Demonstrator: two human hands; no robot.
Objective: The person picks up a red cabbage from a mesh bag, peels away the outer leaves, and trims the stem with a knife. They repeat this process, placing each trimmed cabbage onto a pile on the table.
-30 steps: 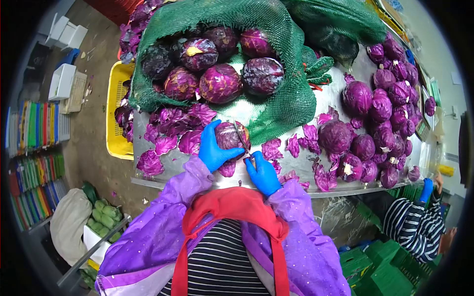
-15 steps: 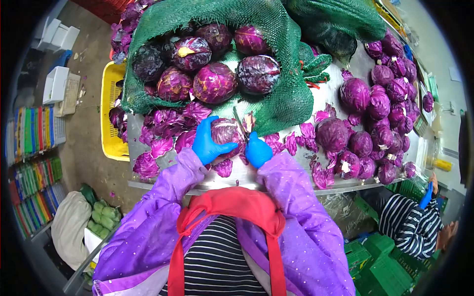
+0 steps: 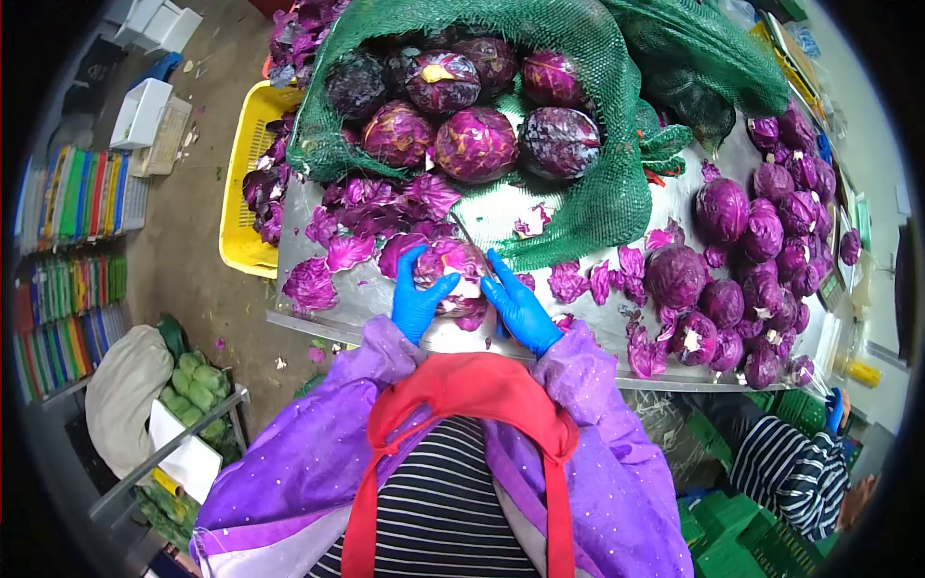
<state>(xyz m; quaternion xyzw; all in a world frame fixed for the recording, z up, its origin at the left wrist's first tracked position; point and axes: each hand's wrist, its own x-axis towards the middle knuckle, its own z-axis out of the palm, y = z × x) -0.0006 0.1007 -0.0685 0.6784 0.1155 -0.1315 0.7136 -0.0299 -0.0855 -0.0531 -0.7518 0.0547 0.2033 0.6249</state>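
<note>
A red cabbage [image 3: 449, 262] rests on the metal table before me, its pale cut base turned toward me. My left hand [image 3: 416, 297], blue-gloved, grips its left side, thumb across the front. My right hand [image 3: 518, 306], also gloved, has its fingertips against the right side. A thin dark knife [image 3: 469, 234] shows beyond its fingers; the grip on the handle is mostly hidden. Loose purple leaves [image 3: 349, 252] lie to the left. Behind, a green mesh sack [image 3: 602, 207] lies open with several untrimmed cabbages [image 3: 476, 144] inside. A pale trimmed piece [image 3: 533, 222] sits on the mesh.
Several trimmed cabbages [image 3: 723, 209] are piled on the table's right side. A yellow crate [image 3: 241, 226] with leaves stands at the left. Another person in a striped sleeve [image 3: 805, 472] is at lower right near green crates [image 3: 727, 535]. Coloured crates [image 3: 82, 207] are stacked far left.
The cabbage has been turned so its cut base faces me. My right hand has gone from a fist to extended fingers against it. A pale trimmed piece now lies on the mesh.
</note>
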